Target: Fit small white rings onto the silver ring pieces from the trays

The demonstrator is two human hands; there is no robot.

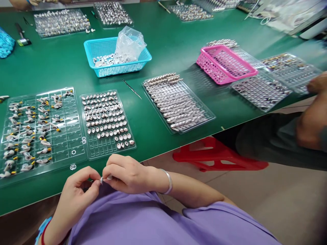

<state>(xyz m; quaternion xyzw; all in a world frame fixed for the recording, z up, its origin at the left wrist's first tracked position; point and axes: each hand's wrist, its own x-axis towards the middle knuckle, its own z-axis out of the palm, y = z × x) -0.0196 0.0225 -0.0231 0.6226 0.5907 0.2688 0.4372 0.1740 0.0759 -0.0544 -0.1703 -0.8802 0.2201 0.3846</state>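
Note:
My left hand [79, 194] and my right hand [125, 173] meet at the table's front edge, above my lap. Thumbs and fingers of both pinch a small white-and-silver earbud part [101, 180], mostly hidden by the fingertips. Just beyond lies a clear tray of small oval earbud shells [108, 117] in rows, with some pockets vacant at its near end. To its left, a larger clear tray [67, 136] carries white earbud pieces with yellow ends. A thin metal tweezer-like tool [132, 89] rests past the shell tray.
Right of the tool lies a tray of white stem pieces [178, 103]. A blue basket [117, 70] holds loose parts and a plastic bag; a pink basket [224, 64] sits on trays farther right. Small clear rings lie near the left tray. A co-worker's arm [313, 115] and a red stool [217, 156] are at right.

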